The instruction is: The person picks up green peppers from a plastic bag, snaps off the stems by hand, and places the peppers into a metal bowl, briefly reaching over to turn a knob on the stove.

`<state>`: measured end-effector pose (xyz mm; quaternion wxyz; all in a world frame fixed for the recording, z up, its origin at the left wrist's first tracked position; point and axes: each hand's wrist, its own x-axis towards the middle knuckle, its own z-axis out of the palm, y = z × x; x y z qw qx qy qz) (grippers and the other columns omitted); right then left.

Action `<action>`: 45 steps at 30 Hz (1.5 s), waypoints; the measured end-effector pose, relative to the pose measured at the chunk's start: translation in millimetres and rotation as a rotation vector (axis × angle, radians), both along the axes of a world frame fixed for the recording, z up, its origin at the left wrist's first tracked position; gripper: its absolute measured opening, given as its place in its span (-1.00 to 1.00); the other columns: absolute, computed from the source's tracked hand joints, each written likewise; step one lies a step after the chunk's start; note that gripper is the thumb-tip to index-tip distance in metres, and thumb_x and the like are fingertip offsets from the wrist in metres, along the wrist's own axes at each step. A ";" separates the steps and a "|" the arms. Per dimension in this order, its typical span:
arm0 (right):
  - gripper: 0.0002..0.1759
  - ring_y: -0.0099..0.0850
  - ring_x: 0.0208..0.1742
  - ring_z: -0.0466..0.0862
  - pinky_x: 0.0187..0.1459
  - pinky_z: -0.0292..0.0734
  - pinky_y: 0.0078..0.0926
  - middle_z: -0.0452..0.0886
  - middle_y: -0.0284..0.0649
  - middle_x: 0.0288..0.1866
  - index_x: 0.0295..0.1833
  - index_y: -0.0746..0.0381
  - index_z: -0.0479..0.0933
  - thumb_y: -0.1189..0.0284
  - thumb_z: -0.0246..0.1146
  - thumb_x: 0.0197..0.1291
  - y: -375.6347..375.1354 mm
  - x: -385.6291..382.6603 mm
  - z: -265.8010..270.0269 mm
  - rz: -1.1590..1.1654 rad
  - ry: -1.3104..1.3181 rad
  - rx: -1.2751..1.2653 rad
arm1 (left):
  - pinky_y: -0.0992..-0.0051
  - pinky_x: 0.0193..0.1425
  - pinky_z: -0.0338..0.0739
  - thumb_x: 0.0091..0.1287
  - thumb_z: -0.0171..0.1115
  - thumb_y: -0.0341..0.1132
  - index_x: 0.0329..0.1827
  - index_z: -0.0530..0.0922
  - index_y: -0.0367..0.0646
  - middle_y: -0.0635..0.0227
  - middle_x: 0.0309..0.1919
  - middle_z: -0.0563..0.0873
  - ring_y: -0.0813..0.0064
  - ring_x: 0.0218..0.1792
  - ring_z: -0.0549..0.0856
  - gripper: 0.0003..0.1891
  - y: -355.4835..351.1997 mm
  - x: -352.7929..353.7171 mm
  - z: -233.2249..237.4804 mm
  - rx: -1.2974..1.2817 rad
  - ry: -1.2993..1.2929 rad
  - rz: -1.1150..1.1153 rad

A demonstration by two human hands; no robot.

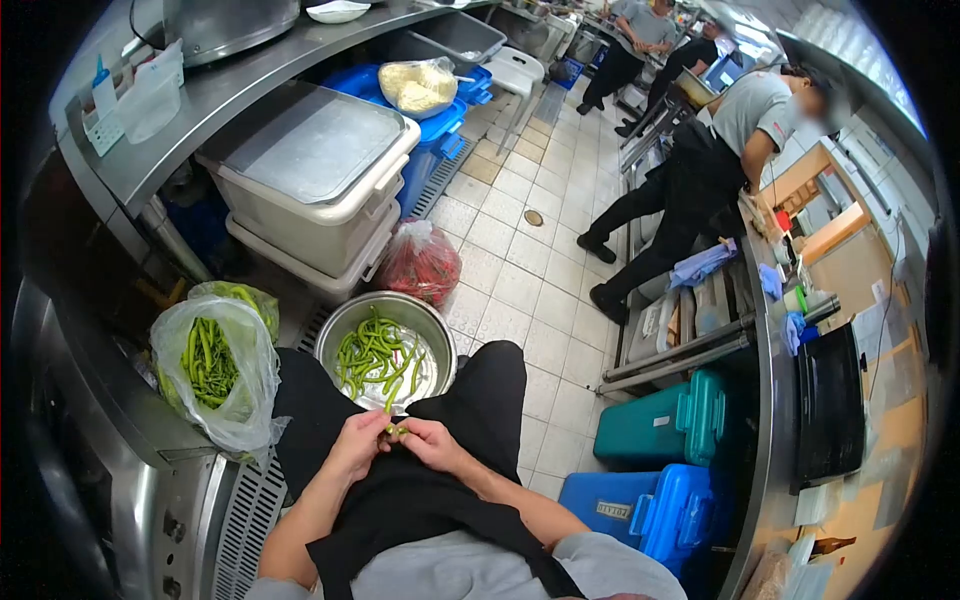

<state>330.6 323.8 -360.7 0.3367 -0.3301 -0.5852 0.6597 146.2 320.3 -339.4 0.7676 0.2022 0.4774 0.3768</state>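
Observation:
Over my lap, my left hand (359, 442) is closed on a green chili pepper (390, 402), which points up toward the bowl. My right hand (432, 443) meets it, fingers pinched at the pepper's stem end, where small green bits show between both hands. In front of my knees a round metal bowl (447, 338) stands on the floor with several loose green chilies (372, 352) inside. To the left, an open clear plastic bag (258, 372) is full of more green chilies (208, 362). Behind the bowl sits a tied bag of red chilies (420, 265).
Lidded cream bins (300, 225) and a blue bin (428, 155) line the left under a steel counter (240, 85). On the right are a green bin (655, 420), a blue bin (625, 505) and a worktable, where a person (700, 160) leans. Two people stand farther back.

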 end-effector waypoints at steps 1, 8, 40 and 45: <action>-0.81 -0.68 -0.15 0.54 -0.07 0.47 -0.64 0.64 -0.39 -0.18 0.00 0.35 0.60 0.51 0.12 0.43 0.5 0.3 0.6 -0.009 0.019 0.018 | 0.63 -0.42 0.45 0.50 0.10 -0.27 -0.09 0.65 -0.22 0.40 -0.41 0.69 0.65 -0.44 0.63 -0.78 3.2 -0.4 3.7 -0.059 -0.033 -0.009; -0.81 -0.73 -0.43 0.41 -0.44 0.34 -0.70 0.50 -0.46 -0.37 0.00 0.25 0.59 0.41 0.11 0.47 6.5 4.9 0.4 0.009 -0.014 -0.299 | 0.38 -0.08 0.62 0.48 0.11 -0.17 0.21 0.56 -0.38 0.03 -0.15 0.76 0.23 -0.18 0.76 -0.56 36.7 -4.0 -23.3 0.426 1.132 -0.020; -0.75 -0.67 -0.53 0.44 -0.55 0.37 -0.67 0.42 -0.47 -0.45 -0.07 0.19 0.53 0.21 0.16 0.48 15.4 1.5 1.3 0.099 0.147 -0.617 | 0.28 -0.03 0.62 0.23 0.33 -0.44 -0.07 0.70 -0.16 0.19 -0.21 0.74 0.14 -0.15 0.73 -0.80 5.8 -12.8 37.4 1.061 0.914 -0.242; -0.75 -0.65 -0.47 0.50 -0.49 0.45 -0.67 0.48 -0.44 -0.42 -0.01 0.21 0.54 0.23 0.18 0.47 16.1 0.5 1.4 0.086 0.115 -0.609 | 0.28 -0.04 0.62 0.24 0.32 -0.43 -0.10 0.68 -0.16 0.19 -0.21 0.73 0.14 -0.14 0.73 -0.82 12.1 -14.9 38.0 1.056 0.930 -0.255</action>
